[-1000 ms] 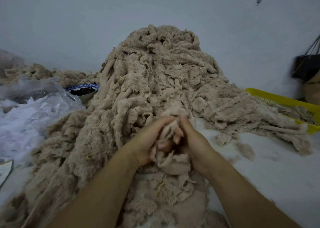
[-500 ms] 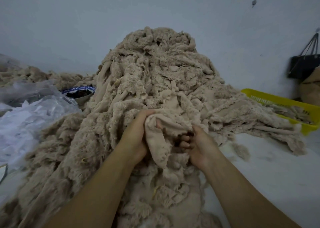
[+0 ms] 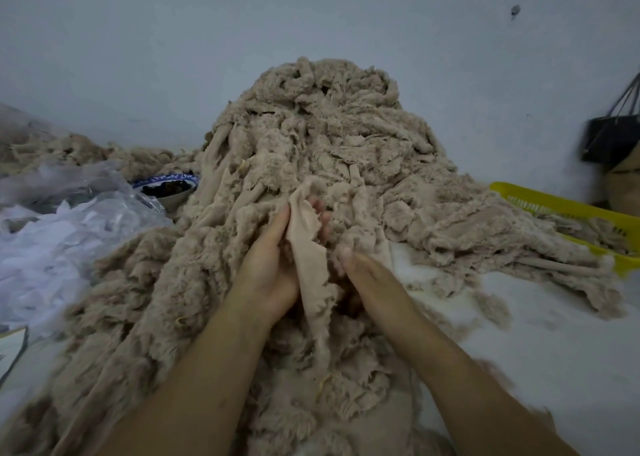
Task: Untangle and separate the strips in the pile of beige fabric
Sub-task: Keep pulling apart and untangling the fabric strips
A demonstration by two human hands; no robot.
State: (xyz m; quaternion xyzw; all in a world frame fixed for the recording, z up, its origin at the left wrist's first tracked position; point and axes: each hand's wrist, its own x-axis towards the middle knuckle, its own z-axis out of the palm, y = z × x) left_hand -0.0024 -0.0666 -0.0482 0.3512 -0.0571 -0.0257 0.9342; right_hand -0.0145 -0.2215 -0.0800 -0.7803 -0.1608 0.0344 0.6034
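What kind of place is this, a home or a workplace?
Probably a small textile workshop: a large pile of beige fabric strips, a yellow basket holding more strips, and a plastic bag of white scraps.

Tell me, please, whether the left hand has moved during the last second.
Yes: the left hand has moved up the slope of the beige fabric pile, away from the person and slightly towards the blue-rimmed bowl, gripping a strip.
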